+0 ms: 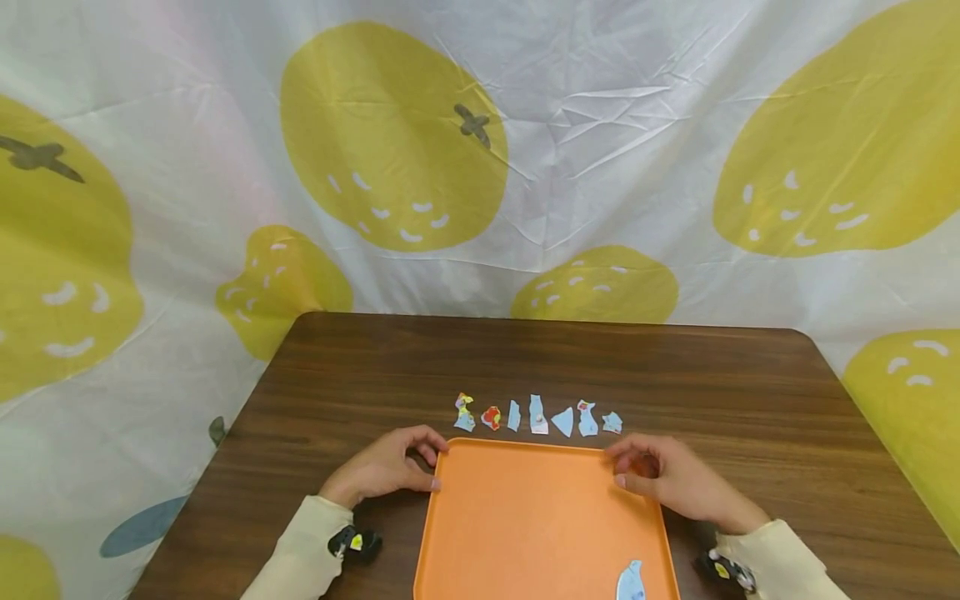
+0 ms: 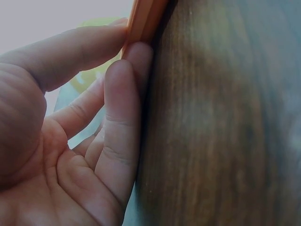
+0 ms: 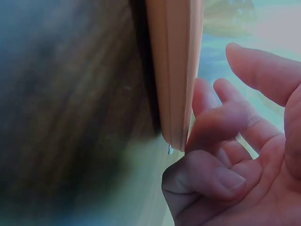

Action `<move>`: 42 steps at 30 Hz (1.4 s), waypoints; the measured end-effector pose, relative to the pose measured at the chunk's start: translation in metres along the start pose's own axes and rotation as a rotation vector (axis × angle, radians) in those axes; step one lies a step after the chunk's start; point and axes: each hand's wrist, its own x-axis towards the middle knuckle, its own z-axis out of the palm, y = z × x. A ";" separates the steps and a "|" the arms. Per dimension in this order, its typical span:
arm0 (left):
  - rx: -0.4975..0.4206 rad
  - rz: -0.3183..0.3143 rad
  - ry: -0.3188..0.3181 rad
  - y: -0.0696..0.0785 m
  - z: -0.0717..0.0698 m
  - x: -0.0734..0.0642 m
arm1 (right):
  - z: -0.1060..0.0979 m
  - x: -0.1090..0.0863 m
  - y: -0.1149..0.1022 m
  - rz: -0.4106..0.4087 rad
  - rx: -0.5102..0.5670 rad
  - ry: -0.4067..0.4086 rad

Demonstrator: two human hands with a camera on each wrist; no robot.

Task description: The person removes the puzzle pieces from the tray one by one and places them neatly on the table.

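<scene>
An orange tray (image 1: 540,533) lies on the wooden table, its near side cut off by the head view. At its far left corner my left hand (image 1: 393,462) pinches the rim, thumb above and fingertips against the outer side, as the left wrist view shows. My right hand (image 1: 678,479) is at the far right corner. In the right wrist view its fingers (image 3: 211,122) are bent beside the tray's edge (image 3: 174,70), while the thumb (image 3: 258,70) stands apart from it. One light-blue paper piece (image 1: 631,581) lies inside the tray, near its right side.
Several torn or cut paper pieces form a row just beyond the tray, among them a red one (image 1: 491,417), a tall pale-blue one (image 1: 537,415) and a triangular one (image 1: 563,422). Behind the brown table (image 1: 360,358) hangs a white cloth (image 1: 600,158) with yellow fruit prints.
</scene>
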 end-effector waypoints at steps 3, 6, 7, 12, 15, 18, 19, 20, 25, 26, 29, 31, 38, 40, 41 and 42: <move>0.002 -0.006 0.003 0.002 0.000 -0.001 | 0.001 -0.006 -0.002 -0.012 -0.009 0.000; 0.001 -0.006 0.002 0.003 0.000 -0.002 | 0.002 -0.013 -0.003 -0.009 -0.018 -0.003; 0.002 -0.007 0.004 0.003 0.000 -0.002 | 0.003 -0.014 -0.003 -0.013 -0.026 0.000; 0.002 0.001 0.004 0.002 0.001 -0.001 | 0.009 -0.024 -0.001 -0.077 -0.037 0.012; 0.000 0.003 0.003 0.000 0.001 -0.001 | 0.012 -0.029 0.000 -0.117 -0.033 0.008; -0.003 0.006 0.001 0.000 0.001 -0.001 | 0.014 -0.033 -0.001 -0.129 -0.018 -0.004; -0.005 0.005 0.002 0.000 0.001 -0.001 | 0.015 -0.035 -0.001 -0.143 -0.014 -0.008; -0.004 0.008 0.002 0.000 0.001 -0.001 | 0.015 -0.036 -0.002 -0.155 -0.012 -0.011; -0.004 0.003 0.004 0.001 0.001 -0.001 | 0.017 -0.044 -0.003 -0.178 0.013 -0.026; -0.004 0.002 0.003 0.001 0.001 -0.001 | 0.017 -0.046 -0.002 -0.171 0.016 -0.030; -0.005 0.002 0.004 0.002 0.001 -0.001 | 0.019 -0.051 -0.002 -0.148 0.028 -0.044; -0.006 0.004 0.004 0.002 0.000 -0.001 | 0.020 -0.054 -0.002 -0.142 0.039 -0.049; 0.003 0.009 0.005 0.002 0.001 -0.001 | 0.026 -0.065 -0.002 -0.155 0.088 -0.051; 0.010 0.009 0.007 0.003 0.001 -0.001 | 0.028 -0.068 -0.002 -0.176 0.096 -0.052; 0.012 0.009 0.007 0.003 0.001 -0.001 | 0.029 -0.069 -0.002 -0.190 0.099 -0.054; 0.013 0.009 0.008 0.002 0.001 -0.001 | 0.030 -0.070 -0.002 -0.204 0.109 -0.062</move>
